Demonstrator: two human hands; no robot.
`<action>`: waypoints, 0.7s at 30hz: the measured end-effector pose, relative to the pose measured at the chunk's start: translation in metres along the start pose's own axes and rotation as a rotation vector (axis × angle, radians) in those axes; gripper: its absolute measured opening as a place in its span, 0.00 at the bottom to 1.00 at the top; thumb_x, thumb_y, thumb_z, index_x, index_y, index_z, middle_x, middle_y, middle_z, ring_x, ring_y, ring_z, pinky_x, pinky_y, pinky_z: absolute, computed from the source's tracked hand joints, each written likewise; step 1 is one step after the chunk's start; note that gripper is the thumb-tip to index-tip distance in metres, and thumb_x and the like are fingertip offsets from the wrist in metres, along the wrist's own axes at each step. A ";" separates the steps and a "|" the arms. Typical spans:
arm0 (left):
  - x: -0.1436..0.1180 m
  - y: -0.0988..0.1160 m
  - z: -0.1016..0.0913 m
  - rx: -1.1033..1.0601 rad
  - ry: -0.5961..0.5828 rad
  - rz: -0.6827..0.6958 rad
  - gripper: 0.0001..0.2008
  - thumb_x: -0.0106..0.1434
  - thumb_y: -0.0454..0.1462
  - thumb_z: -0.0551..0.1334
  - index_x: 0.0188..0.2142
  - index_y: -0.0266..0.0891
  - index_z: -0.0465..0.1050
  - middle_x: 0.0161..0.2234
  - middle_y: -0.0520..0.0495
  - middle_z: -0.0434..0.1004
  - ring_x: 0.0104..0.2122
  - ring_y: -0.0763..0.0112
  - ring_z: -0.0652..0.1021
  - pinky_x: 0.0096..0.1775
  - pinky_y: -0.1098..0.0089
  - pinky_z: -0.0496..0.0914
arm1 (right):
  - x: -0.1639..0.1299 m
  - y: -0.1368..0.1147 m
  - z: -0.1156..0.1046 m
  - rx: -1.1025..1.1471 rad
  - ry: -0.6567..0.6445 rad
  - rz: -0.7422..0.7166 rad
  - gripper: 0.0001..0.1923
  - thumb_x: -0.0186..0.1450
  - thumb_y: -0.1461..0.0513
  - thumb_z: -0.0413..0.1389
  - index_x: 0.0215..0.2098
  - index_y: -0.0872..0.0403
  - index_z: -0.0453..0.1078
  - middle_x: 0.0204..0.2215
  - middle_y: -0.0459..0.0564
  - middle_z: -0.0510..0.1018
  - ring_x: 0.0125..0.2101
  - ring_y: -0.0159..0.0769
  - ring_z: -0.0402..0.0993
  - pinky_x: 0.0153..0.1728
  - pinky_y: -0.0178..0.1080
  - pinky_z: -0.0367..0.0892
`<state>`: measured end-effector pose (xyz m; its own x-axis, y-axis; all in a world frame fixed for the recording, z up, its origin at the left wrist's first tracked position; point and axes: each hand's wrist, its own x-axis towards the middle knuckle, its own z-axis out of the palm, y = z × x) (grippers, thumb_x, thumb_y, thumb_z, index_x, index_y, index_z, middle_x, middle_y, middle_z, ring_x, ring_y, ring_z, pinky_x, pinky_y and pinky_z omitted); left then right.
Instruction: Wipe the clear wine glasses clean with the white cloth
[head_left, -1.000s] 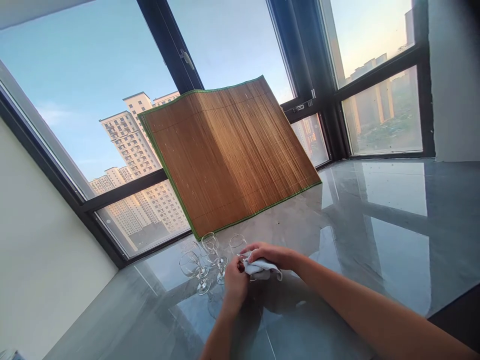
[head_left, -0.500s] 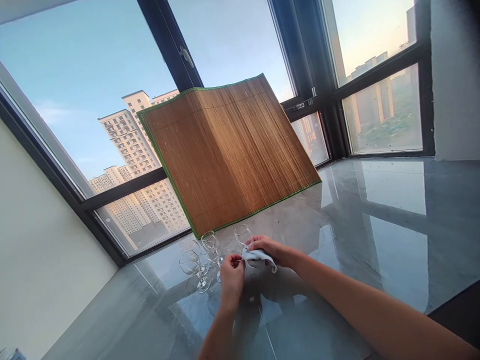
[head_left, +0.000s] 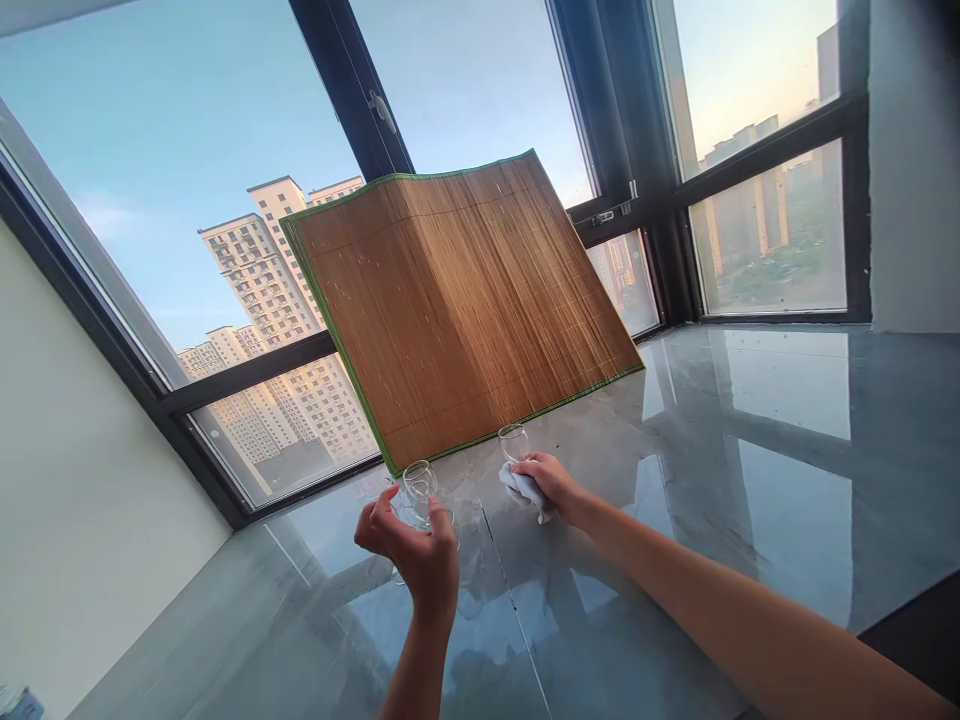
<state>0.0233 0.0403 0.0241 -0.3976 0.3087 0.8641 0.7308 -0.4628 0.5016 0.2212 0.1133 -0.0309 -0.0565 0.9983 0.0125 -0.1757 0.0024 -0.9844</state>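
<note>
My right hand [head_left: 553, 483] is closed on a crumpled white cloth [head_left: 521, 489] and rests low over the glossy grey table [head_left: 750, 470]. A clear stemmed glass [head_left: 513, 441] stands just beyond its fingers; whether they still touch the stem is hidden. My left hand [head_left: 411, 545] hovers with fingers spread and curled beside a cluster of clear wine glasses [head_left: 418, 484], holding nothing. The nearest glass shows between its thumb and fingers.
A brown bamboo mat [head_left: 457, 300] with green edging leans against the dark-framed window [head_left: 247, 375] behind the glasses. A pale wall [head_left: 82, 480] borders the left side. Tall buildings show outside. The table's polished top stretches to the right.
My hands have parted: the right one carried the cloth and one glass forward and to the right, and the left let go and moved left to the cluster of glasses.
</note>
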 end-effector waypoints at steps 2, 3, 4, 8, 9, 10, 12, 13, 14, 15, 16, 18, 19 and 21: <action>-0.001 -0.001 0.002 -0.027 -0.001 -0.094 0.25 0.54 0.36 0.63 0.52 0.41 0.60 0.52 0.39 0.59 0.55 0.54 0.59 0.55 0.53 0.60 | -0.001 -0.001 -0.002 -0.019 0.124 -0.002 0.15 0.55 0.55 0.60 0.39 0.52 0.68 0.25 0.46 0.73 0.23 0.33 0.68 0.20 0.34 0.57; -0.001 -0.002 0.003 -0.039 -0.005 -0.138 0.27 0.54 0.36 0.64 0.53 0.42 0.59 0.53 0.39 0.58 0.54 0.55 0.60 0.55 0.53 0.60 | -0.002 -0.002 -0.003 -0.026 0.185 -0.002 0.17 0.54 0.55 0.61 0.40 0.52 0.68 0.25 0.46 0.73 0.23 0.34 0.69 0.20 0.35 0.58; -0.002 -0.003 0.004 -0.050 -0.012 -0.178 0.28 0.54 0.36 0.64 0.54 0.42 0.58 0.53 0.39 0.57 0.54 0.55 0.60 0.56 0.52 0.60 | -0.002 -0.002 -0.003 -0.034 0.224 0.000 0.19 0.54 0.55 0.61 0.41 0.52 0.67 0.25 0.47 0.73 0.23 0.35 0.69 0.20 0.35 0.58; -0.004 -0.009 0.008 -0.070 -0.048 -0.314 0.31 0.53 0.37 0.65 0.54 0.43 0.55 0.54 0.38 0.56 0.53 0.55 0.61 0.56 0.51 0.60 | 0.003 -0.002 -0.005 -0.061 0.321 0.004 0.23 0.51 0.56 0.63 0.44 0.51 0.66 0.29 0.48 0.74 0.25 0.37 0.71 0.21 0.36 0.61; -0.004 -0.011 0.009 -0.076 -0.053 -0.343 0.31 0.53 0.37 0.66 0.54 0.43 0.54 0.54 0.38 0.55 0.53 0.55 0.61 0.56 0.51 0.60 | 0.005 -0.001 -0.005 -0.068 0.337 -0.001 0.24 0.51 0.56 0.63 0.44 0.51 0.65 0.29 0.49 0.74 0.26 0.37 0.71 0.21 0.36 0.61; -0.004 -0.012 0.009 -0.083 -0.059 -0.366 0.31 0.53 0.37 0.66 0.54 0.44 0.54 0.54 0.39 0.55 0.54 0.55 0.61 0.56 0.51 0.60 | 0.007 -0.001 -0.006 -0.077 0.351 -0.009 0.24 0.51 0.56 0.62 0.45 0.51 0.65 0.29 0.49 0.75 0.26 0.37 0.72 0.21 0.36 0.61; -0.004 -0.016 0.011 -0.100 -0.075 -0.394 0.31 0.53 0.37 0.67 0.54 0.44 0.54 0.53 0.39 0.54 0.54 0.56 0.61 0.57 0.51 0.59 | 0.011 0.001 -0.008 -0.104 0.380 -0.025 0.23 0.51 0.56 0.62 0.45 0.51 0.65 0.29 0.49 0.75 0.26 0.38 0.72 0.21 0.35 0.61; -0.004 -0.017 0.011 -0.107 -0.085 -0.400 0.32 0.52 0.37 0.67 0.53 0.44 0.54 0.53 0.40 0.54 0.54 0.56 0.61 0.57 0.51 0.59 | 0.012 0.002 -0.009 -0.126 0.396 -0.029 0.23 0.52 0.56 0.61 0.45 0.51 0.66 0.30 0.49 0.75 0.27 0.39 0.73 0.22 0.35 0.62; -0.004 -0.018 0.011 -0.114 -0.095 -0.402 0.32 0.52 0.37 0.67 0.53 0.44 0.54 0.52 0.40 0.54 0.54 0.56 0.62 0.57 0.51 0.59 | 0.014 0.003 -0.010 -0.156 0.413 -0.030 0.23 0.52 0.56 0.61 0.45 0.51 0.66 0.31 0.50 0.76 0.29 0.39 0.74 0.23 0.35 0.62; -0.004 -0.019 0.012 -0.119 -0.104 -0.402 0.32 0.52 0.37 0.67 0.53 0.44 0.54 0.52 0.41 0.55 0.54 0.56 0.62 0.57 0.51 0.60 | 0.015 0.003 -0.011 -0.193 0.431 -0.025 0.23 0.52 0.56 0.61 0.45 0.52 0.66 0.33 0.52 0.77 0.31 0.40 0.75 0.24 0.36 0.63; -0.004 -0.020 0.012 -0.121 -0.109 -0.401 0.32 0.52 0.37 0.67 0.53 0.45 0.54 0.51 0.41 0.54 0.54 0.56 0.62 0.57 0.51 0.60 | 0.016 0.004 -0.012 -0.237 0.449 -0.015 0.23 0.52 0.56 0.61 0.46 0.52 0.66 0.36 0.54 0.77 0.33 0.42 0.75 0.25 0.36 0.64; -0.004 -0.021 0.013 -0.120 -0.113 -0.398 0.32 0.52 0.37 0.68 0.53 0.45 0.54 0.51 0.41 0.54 0.54 0.56 0.61 0.57 0.51 0.60 | 0.017 0.003 -0.014 -0.335 0.476 0.011 0.23 0.53 0.56 0.61 0.46 0.54 0.67 0.41 0.58 0.78 0.38 0.45 0.76 0.29 0.37 0.66; -0.005 -0.022 0.014 -0.117 -0.116 -0.399 0.33 0.51 0.37 0.68 0.53 0.45 0.54 0.51 0.41 0.54 0.54 0.57 0.61 0.57 0.52 0.60 | 0.018 0.003 -0.016 -0.387 0.483 0.023 0.22 0.54 0.56 0.60 0.46 0.55 0.68 0.42 0.59 0.78 0.40 0.46 0.76 0.30 0.37 0.67; -0.005 -0.024 0.015 -0.114 -0.124 -0.417 0.33 0.51 0.36 0.68 0.53 0.45 0.54 0.51 0.42 0.54 0.54 0.57 0.61 0.56 0.53 0.62 | 0.018 0.001 -0.018 -0.491 0.479 0.039 0.21 0.56 0.57 0.59 0.46 0.55 0.69 0.43 0.60 0.79 0.42 0.48 0.76 0.32 0.38 0.67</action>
<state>0.0159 0.0623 0.0071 -0.5709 0.5822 0.5789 0.4534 -0.3643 0.8135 0.2377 0.1321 -0.0351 0.4067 0.9135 0.0075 0.2898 -0.1213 -0.9494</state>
